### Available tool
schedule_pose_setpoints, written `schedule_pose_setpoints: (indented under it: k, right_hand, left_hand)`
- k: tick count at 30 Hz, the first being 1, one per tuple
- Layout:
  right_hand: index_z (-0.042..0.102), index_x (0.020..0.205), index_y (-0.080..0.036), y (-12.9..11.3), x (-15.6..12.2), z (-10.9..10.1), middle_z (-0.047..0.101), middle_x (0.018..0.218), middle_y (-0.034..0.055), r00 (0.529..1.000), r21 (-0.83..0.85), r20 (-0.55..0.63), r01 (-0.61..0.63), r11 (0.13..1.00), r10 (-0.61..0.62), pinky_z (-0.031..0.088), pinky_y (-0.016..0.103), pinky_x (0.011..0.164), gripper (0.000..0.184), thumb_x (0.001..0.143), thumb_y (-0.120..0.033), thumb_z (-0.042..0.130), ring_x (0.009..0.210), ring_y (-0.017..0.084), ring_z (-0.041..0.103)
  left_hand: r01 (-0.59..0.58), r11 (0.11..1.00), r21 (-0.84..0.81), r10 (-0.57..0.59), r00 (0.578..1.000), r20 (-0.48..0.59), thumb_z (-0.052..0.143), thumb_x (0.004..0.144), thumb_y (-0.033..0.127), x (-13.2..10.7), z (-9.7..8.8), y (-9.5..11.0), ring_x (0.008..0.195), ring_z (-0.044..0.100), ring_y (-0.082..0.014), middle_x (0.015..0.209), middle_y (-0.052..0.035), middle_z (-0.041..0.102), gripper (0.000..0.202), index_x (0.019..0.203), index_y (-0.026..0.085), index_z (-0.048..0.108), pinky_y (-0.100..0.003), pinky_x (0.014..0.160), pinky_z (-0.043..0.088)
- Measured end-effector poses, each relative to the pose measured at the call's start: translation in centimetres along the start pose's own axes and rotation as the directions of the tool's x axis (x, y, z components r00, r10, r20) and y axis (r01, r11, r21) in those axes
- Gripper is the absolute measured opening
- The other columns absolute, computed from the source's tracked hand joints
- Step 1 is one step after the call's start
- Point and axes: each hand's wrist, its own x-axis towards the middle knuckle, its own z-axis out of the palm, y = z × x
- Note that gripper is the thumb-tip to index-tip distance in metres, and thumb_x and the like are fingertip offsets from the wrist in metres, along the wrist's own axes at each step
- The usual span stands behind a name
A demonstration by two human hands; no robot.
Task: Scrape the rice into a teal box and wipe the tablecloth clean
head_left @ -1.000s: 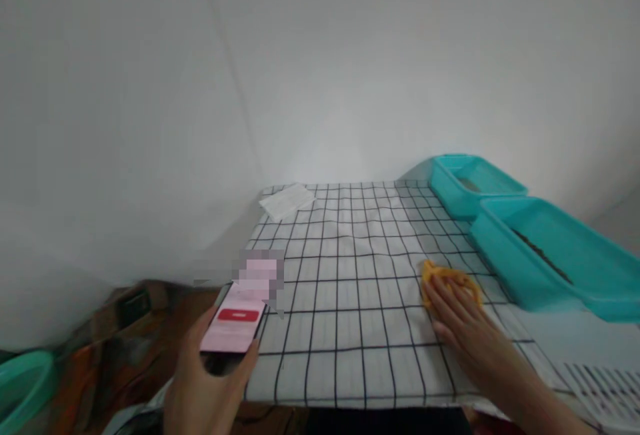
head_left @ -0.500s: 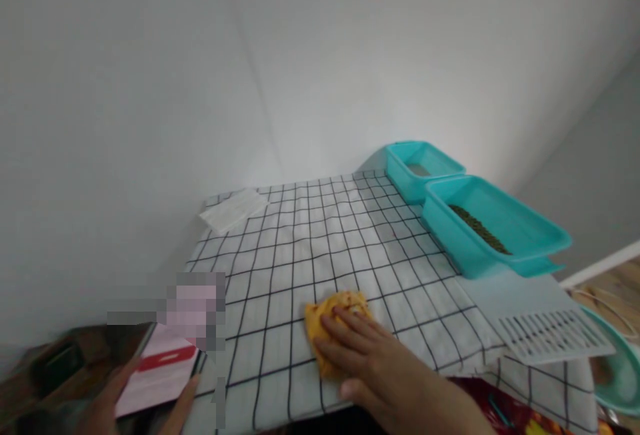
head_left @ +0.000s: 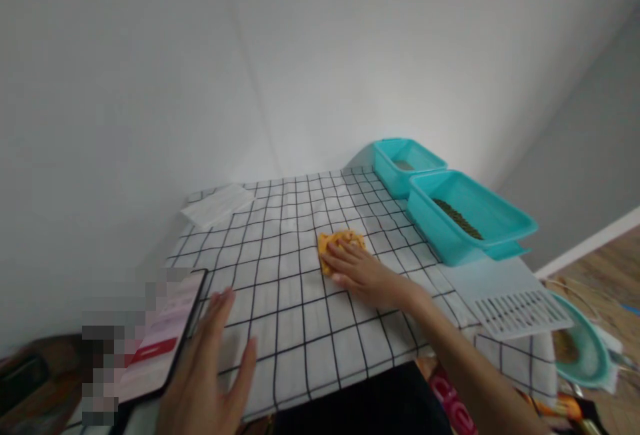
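Note:
My right hand point(head_left: 357, 271) lies over a yellow patterned cloth point(head_left: 327, 246), gripping it against the checked tablecloth point(head_left: 295, 328). Part of the cloth is hidden beneath the fingers. Near the table's left side, my left hand point(head_left: 213, 361) is raised with its fingers apart and nothing in it. Just left of that hand stands a tablet point(head_left: 167, 328) with a lit screen, tilted and partly blurred out. I cannot tell whether the hand touches the tablet's edge.
Two turquoise bins point(head_left: 470, 205) stand along the right side, the nearer one with green grains inside. A white slotted plate point(head_left: 520, 311) lies in front of them. At the back left is a white sheet point(head_left: 220, 205). A turquoise basin point(head_left: 593, 348) sits lower right.
My right hand has moved the yellow cloth farther back across the table. My left hand has come away from around the tablet, to its right. The view has shifted slightly.

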Motion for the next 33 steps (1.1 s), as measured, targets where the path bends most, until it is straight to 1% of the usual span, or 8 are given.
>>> schedule_pose_setpoints:
  k: [3, 6, 9, 14, 20, 27, 30, 33]
  right_hand:
    - [0.024, 0.152, -0.012, -4.1, -1.0, 1.8, 0.019, 0.160, 0.0131, 0.992, 0.000, 0.004, 0.123, 0.992, -0.123, 0.012, 0.046, 0.121, 0.063, 0.100, -0.046, 0.034, 0.149, 0.026, 0.006]
    - [0.013, 0.155, -0.018, -5.9, -5.3, 3.3, 0.015, 0.161, 0.0091, 0.990, 0.007, 0.002, 0.140, 0.990, -0.140, 0.015, 0.044, 0.121, 0.070, 0.098, -0.048, 0.040, 0.149, 0.026, 0.008]
    - [0.009, 0.155, -0.025, -4.9, -10.1, 3.5, 0.022, 0.158, 0.0083, 0.999, -0.028, 0.014, 0.050, 0.998, -0.049, 0.028, 0.046, 0.117, 0.077, 0.094, -0.052, 0.047, 0.147, 0.028, 0.018]
    - [0.007, 0.154, -0.029, -1.1, -13.6, 2.2, 0.013, 0.161, 0.0037, 0.957, -0.144, -0.080, -0.286, 0.947, 0.277, 0.029, 0.050, 0.115, 0.064, 0.098, -0.028, 0.039, 0.148, 0.026, 0.012]
    - [0.011, 0.155, -0.021, 4.5, -11.5, 2.1, 0.016, 0.161, 0.0112, 0.913, -0.199, -0.207, -0.390, 0.899, 0.351, 0.025, 0.053, 0.116, 0.057, 0.102, -0.031, 0.027, 0.149, 0.026, 0.005]
    - [0.022, 0.153, -0.010, 8.5, -8.4, 1.1, 0.019, 0.159, 0.0186, 0.956, -0.322, -0.184, -0.279, 0.905, 0.229, 0.022, 0.054, 0.117, 0.055, 0.103, -0.034, 0.022, 0.149, 0.028, 0.002]
    - [0.037, 0.146, -0.008, 9.4, -5.6, -0.3, 0.029, 0.155, 0.0209, 0.973, -0.344, -0.155, -0.218, 0.913, 0.174, 0.023, 0.056, 0.116, 0.051, 0.102, -0.031, 0.026, 0.148, 0.031, 0.014]
    - [0.053, 0.132, -0.015, 9.9, -1.6, -2.1, 0.047, 0.144, 0.0165, 0.980, -0.327, -0.154, -0.169, 0.930, 0.124, 0.036, 0.055, 0.108, 0.039, 0.099, -0.031, 0.042, 0.136, 0.031, 0.041]
  left_hand:
    - [-0.198, 0.980, -0.019, 0.199, 0.978, 0.063, 0.043, 0.094, 0.034, 1.3, 1.9, 2.4, 0.143, 0.034, -0.0267, 0.157, -0.0108, 0.036, 0.065, 0.153, 0.026, 0.015, -0.052, 0.112, 0.038]
    - [-0.352, 0.935, 0.039, 0.344, 0.930, 0.129, 0.041, 0.095, 0.032, 2.0, 4.1, 2.0, 0.143, 0.034, -0.0279, 0.155, -0.0130, 0.039, 0.068, 0.154, 0.023, 0.007, -0.056, 0.111, 0.037]
    - [-0.449, 0.882, 0.146, 0.420, 0.887, 0.190, 0.037, 0.095, 0.035, 2.1, 5.1, 1.0, 0.141, 0.039, -0.0306, 0.152, -0.0150, 0.043, 0.067, 0.154, 0.019, 0.010, -0.059, 0.110, 0.036]
    - [-0.479, 0.838, 0.262, 0.447, 0.877, 0.176, 0.036, 0.093, 0.037, 2.1, 5.1, 1.1, 0.140, 0.040, -0.0330, 0.152, -0.0146, 0.044, 0.067, 0.153, 0.014, 0.017, -0.056, 0.106, 0.040]
    - [-0.439, 0.863, 0.249, 0.421, 0.899, 0.123, 0.036, 0.092, 0.039, 1.7, 4.8, 1.4, 0.140, 0.037, -0.0367, 0.150, -0.0147, 0.047, 0.063, 0.150, 0.014, 0.030, -0.059, 0.104, 0.039]
    - [-0.454, 0.857, 0.242, 0.444, 0.891, 0.097, 0.036, 0.091, 0.035, 0.8, 3.4, 0.7, 0.133, 0.048, -0.0330, 0.144, -0.0085, 0.055, 0.057, 0.146, 0.024, 0.037, -0.054, 0.103, 0.039]
    - [-0.479, 0.847, 0.230, 0.469, 0.878, 0.099, 0.034, 0.090, 0.036, 0.8, 3.2, 0.6, 0.130, 0.052, -0.0302, 0.139, -0.0078, 0.061, 0.060, 0.149, 0.023, 0.031, -0.049, 0.102, 0.039]
    - [-0.499, 0.829, 0.252, 0.495, 0.865, 0.084, 0.038, 0.088, 0.037, 0.6, 3.3, 0.5, 0.128, 0.053, -0.0312, 0.139, -0.0113, 0.060, 0.070, 0.153, 0.015, 0.021, -0.048, 0.105, 0.033]
